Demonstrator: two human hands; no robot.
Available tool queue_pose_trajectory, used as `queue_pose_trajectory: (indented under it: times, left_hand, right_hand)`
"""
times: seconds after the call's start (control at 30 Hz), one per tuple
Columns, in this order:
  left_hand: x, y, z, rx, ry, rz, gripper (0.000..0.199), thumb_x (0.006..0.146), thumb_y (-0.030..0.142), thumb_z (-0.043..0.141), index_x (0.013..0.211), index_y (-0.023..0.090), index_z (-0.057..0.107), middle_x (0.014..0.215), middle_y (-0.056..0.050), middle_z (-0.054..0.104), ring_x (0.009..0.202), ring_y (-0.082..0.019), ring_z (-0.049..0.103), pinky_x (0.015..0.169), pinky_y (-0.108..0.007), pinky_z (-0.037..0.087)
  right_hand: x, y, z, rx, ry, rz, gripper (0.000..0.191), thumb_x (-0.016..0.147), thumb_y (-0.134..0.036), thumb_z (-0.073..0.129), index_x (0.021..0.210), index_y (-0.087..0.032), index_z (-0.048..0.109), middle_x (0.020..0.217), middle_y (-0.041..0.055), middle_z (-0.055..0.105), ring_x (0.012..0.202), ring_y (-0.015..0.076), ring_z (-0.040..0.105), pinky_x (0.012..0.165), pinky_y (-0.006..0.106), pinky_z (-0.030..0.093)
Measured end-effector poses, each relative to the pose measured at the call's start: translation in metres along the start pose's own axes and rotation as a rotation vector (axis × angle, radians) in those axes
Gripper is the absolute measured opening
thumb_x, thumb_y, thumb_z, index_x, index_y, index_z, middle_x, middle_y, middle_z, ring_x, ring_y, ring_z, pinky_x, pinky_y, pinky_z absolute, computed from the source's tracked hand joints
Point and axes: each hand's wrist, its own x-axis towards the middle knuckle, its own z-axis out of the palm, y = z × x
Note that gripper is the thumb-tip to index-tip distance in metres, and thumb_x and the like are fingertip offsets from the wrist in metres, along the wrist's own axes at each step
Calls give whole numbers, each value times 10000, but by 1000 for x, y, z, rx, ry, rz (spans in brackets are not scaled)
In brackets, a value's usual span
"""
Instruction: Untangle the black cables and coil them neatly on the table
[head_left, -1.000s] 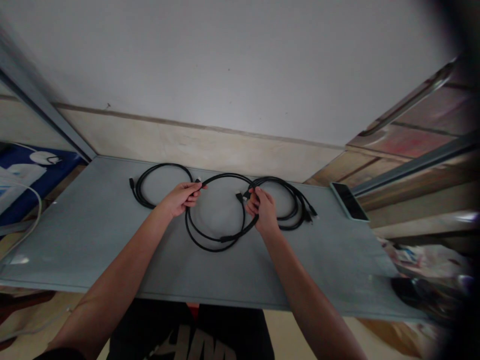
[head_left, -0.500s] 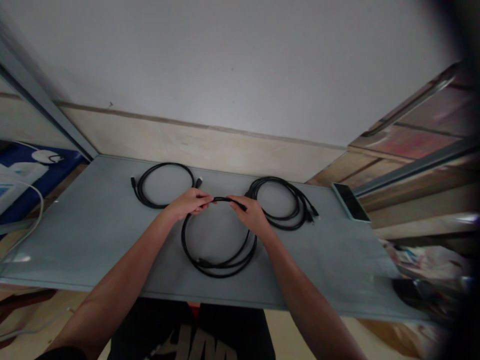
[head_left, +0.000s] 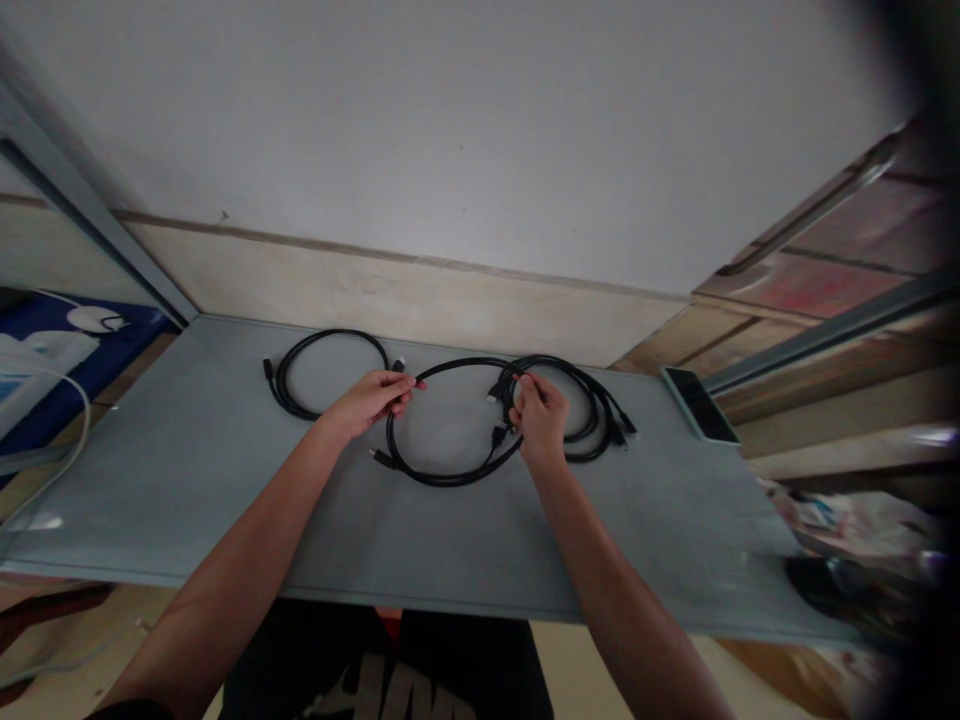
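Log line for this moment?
left hand: grips middle cable coil | right hand: grips same coil | left coil, right coil, phone: on table

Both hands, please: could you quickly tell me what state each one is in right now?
Left hand: closed, grip on the middle cable coil.
Right hand: closed, grip on the same coil's opposite side.

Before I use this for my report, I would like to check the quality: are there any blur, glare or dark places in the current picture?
Head view: dim light overall; pale glare at the left of the table; right edge lost in dark blur; clutter at lower right smeared; middle cable fairly clear, its fine detail soft.
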Motion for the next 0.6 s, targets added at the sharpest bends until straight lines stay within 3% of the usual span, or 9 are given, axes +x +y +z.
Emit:
queue_pose_trajectory:
  times: [0.17,0.3,0.4,0.47,0.6]
  left_hand:
    - [-3,3,4,-119,-69,44,346,810,361,741,1038,103,718,621,16,519,597,-104,565,590,-216,463]
    - [-5,5,14,-393,-83,13,352,835,360,709,1106,137,683,701,0,569,752,-170,642,765,-362,556]
    - [-4,1,23,-560,-97,1,406,867,483,636,1084,143,670,690,5,549,683,-167,620,685,-364,570]
    - [-3,-3,28,-587,-82,28,433,877,542,596,1064,158,660,629,35,485,533,-119,530,514,-271,510]
    - [0,-9,32,-571,33,86,434,897,586,546,1001,176,644,534,87,335,355,-41,250,322,-144,195]
  right_hand:
    - [1,-5,-1,173,74,17,292,751,-434,723,833,-177,611,497,-114,322,386,36,255,323,155,203]
    - [6,-4,-5,218,147,26,269,773,-426,709,830,-187,598,516,-113,324,386,36,260,322,156,211]
    - [5,-2,-5,238,183,27,260,789,-425,696,836,-191,593,515,-117,306,383,36,253,322,156,204]
    - [1,-1,-2,253,166,27,261,789,-424,695,846,-194,588,522,-116,309,387,37,253,323,157,200]
    - [-13,1,9,245,28,89,279,798,-453,678,863,-208,561,548,-109,317,389,39,258,329,165,216]
